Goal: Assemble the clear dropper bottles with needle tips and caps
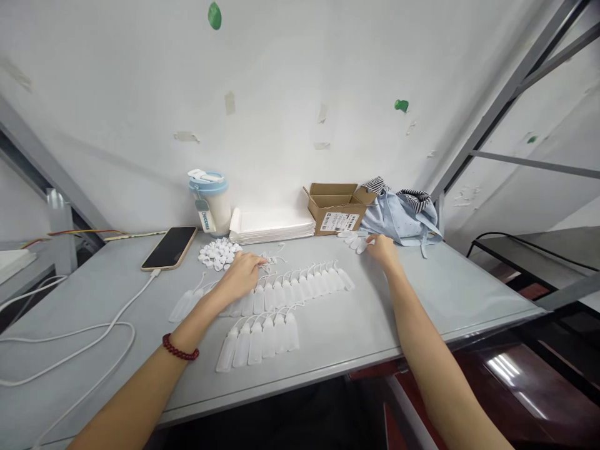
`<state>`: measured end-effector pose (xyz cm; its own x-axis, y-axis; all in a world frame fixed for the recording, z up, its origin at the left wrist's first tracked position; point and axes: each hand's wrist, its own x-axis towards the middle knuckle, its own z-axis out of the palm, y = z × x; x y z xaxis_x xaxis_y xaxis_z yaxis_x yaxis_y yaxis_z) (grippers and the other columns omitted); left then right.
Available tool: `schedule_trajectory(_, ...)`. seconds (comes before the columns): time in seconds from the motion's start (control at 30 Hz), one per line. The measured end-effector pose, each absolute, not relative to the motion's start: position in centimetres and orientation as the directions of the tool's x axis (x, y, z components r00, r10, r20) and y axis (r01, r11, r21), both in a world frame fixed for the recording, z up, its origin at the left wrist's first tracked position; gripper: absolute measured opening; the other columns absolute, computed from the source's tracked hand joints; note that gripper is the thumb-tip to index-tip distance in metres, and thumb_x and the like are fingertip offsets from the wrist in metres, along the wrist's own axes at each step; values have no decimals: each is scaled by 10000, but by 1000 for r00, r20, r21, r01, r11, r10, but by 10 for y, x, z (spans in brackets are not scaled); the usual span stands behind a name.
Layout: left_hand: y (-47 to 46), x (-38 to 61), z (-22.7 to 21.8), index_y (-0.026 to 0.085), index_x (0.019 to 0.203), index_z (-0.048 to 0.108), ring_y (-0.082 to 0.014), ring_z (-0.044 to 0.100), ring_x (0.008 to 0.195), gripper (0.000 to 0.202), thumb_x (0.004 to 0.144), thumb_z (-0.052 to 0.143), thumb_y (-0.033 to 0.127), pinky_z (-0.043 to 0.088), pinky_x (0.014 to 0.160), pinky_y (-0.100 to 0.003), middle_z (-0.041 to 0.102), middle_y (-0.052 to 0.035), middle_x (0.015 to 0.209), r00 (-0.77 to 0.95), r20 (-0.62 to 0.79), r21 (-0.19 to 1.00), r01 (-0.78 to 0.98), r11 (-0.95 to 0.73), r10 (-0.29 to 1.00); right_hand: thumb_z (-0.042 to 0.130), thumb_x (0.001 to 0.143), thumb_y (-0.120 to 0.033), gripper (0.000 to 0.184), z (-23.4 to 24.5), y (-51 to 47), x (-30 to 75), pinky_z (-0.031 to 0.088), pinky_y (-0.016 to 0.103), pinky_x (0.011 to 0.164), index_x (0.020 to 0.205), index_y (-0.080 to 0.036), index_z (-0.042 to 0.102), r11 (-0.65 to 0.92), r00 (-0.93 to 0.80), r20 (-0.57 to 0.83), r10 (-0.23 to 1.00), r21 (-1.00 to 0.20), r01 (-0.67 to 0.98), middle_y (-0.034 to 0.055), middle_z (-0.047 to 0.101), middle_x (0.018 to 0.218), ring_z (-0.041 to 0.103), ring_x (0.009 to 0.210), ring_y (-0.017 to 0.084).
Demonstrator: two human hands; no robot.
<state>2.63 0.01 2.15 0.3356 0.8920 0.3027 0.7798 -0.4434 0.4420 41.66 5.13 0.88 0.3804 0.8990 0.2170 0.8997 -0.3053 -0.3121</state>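
Small white bits (pixel 272 261) lie at the left grip (pixel 242 275), flat white pieces (pixel 352 241) beside the right grip (pixel 383 252). I can't tell if either holds any.

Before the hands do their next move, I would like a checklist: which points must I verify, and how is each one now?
1. Left hand at the thin white pieces: ok; whether it grips one: cannot tell.
2. Right hand at the flat white pieces in front of the cardboard box: ok; firm grip: cannot tell.
3. Front row of white tubes free of both arms: ok.
4. Back row of white tubes fully visible: not ok, the left arm covers part.
5. White cable apart from both hands: ok.
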Motion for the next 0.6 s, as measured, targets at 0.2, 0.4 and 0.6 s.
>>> schedule_trajectory(0.2,-1,27,32,192,955,685,-246,607,938,348,750,405,208,483,859,-384,701,-61,1010,239,354,534,742,-406,904,564,727,-70,326,20,45,407,422,334,694,1032,-148,645,-268,378,338,862,-329,906,118,633,828,600,874,278)
schedule_trajectory(0.4,-4,31,39,186,1037,631,-214,621,976,340,788,409,251,526,808,-340,650,-74,1115,136,428,653,638,-409,894,481,766,-75,366,30,38,394,367,304,642,1095,-169,611,-250,400,413,818,-372,894,110,610,834,577,798,249)
schedule_trajectory(0.6,-4,35,38,147,1117,582,-213,593,1064,385,791,414,262,511,903,-364,592,-111,1179,150,474,688,552,-472,868,486,798,-140,304,38,36,377,361,286,632,1067,-192,616,-90,297,504,811,-394,915,88,602,848,559,808,233)
